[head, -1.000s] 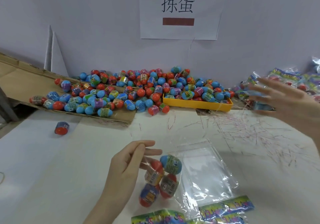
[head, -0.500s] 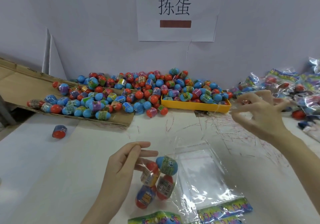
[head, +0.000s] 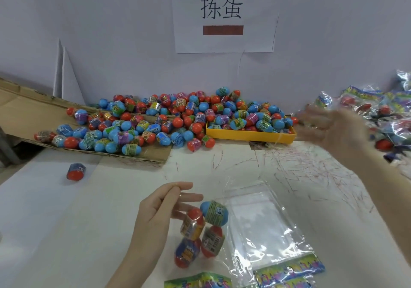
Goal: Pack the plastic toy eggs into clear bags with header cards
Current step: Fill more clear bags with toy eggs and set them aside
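Several red-and-blue toy eggs (head: 203,232) sit bunched inside a clear bag whose colourful header card (head: 198,282) shows at the bottom edge. My left hand (head: 155,218) is against that bag: its lower fingers hold it, while the index and middle fingers stretch out. Just to the right, an empty clear bag (head: 262,227) with its own header card (head: 289,270) lies flat. My right hand (head: 333,129) is blurred, fingers spread, in the air near the yellow tray's right end, with nothing visible in it.
A big heap of loose eggs (head: 178,118) lies along the wall, partly on a cardboard sheet (head: 22,114) and partly in a yellow tray (head: 249,135). One lone egg (head: 75,172) sits at the left. Packed bags (head: 382,114) pile up at the far right.
My right hand drew back from the packed bags with pinched fingers, then swung up and right again with fingers spread. The left hand and its bag of eggs barely moved.
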The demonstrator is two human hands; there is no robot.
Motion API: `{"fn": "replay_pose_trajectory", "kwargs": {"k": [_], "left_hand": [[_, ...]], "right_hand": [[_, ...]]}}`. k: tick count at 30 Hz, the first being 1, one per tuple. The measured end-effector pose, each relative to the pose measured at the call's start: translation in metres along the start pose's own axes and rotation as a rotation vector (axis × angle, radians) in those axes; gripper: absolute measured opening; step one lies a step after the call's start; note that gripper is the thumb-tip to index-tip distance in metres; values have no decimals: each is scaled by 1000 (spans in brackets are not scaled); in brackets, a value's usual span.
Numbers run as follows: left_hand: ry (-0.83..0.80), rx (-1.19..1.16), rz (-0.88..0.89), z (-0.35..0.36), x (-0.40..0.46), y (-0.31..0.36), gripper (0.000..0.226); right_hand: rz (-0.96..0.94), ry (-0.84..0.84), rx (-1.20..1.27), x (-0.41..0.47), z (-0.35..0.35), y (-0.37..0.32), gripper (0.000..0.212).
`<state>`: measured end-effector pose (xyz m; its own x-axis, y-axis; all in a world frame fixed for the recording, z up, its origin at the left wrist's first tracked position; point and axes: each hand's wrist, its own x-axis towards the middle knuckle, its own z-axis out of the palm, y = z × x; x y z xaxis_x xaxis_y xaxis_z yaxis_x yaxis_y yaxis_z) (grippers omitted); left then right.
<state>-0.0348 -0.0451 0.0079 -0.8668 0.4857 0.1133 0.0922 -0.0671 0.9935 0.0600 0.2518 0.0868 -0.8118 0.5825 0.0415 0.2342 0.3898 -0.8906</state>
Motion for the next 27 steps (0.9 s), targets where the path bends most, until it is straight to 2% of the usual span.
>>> {"fn": "replay_pose_trajectory", "kwargs": {"k": [1, 2, 3, 4, 5, 6, 7, 9, 10, 12, 17, 22, 24, 27], "left_hand": [[-2, -3, 3, 1, 0, 0, 32], [-1, -9, 0, 1, 1, 1, 32], [6, -23, -6, 2, 1, 1, 32], [18, -46, -17, 2, 2, 1, 33], [31, -77, -37, 4, 2, 2, 33], [42, -104, -57, 5, 3, 2, 33], [49, -125, -70, 5, 3, 2, 33], [60, -148, -81, 6, 3, 3, 33], [66, -155, -82, 6, 2, 2, 33], [79, -163, -78, 6, 1, 3, 32], [41, -136, -116, 5, -3, 6, 20], [-168, 31, -251, 0, -7, 4, 62], [-167, 51, -245, 2, -11, 4, 65], [-153, 44, -236, 2, -14, 0, 54]], "right_hand": [[69, 192, 60, -1, 2, 7, 44], [27, 273, -129, -3, 11, 2, 54], [19, 251, 55, -9, 16, -7, 64], [-37, 69, 397, -17, 20, -15, 58], [-85, 0, 567, -28, 30, -22, 46], [-97, 32, 592, -35, 42, -21, 38], [-29, -33, 585, -39, 56, -18, 36], [54, -280, 263, -56, 89, -6, 41], [48, -378, 194, -68, 105, -3, 50], [64, -484, 246, -85, 125, 1, 55], [91, -434, 414, -91, 136, 2, 32], [71, -501, 418, -94, 135, -1, 40], [57, -468, 394, -94, 137, -1, 31], [68, -406, 410, -94, 140, -1, 22]]}}
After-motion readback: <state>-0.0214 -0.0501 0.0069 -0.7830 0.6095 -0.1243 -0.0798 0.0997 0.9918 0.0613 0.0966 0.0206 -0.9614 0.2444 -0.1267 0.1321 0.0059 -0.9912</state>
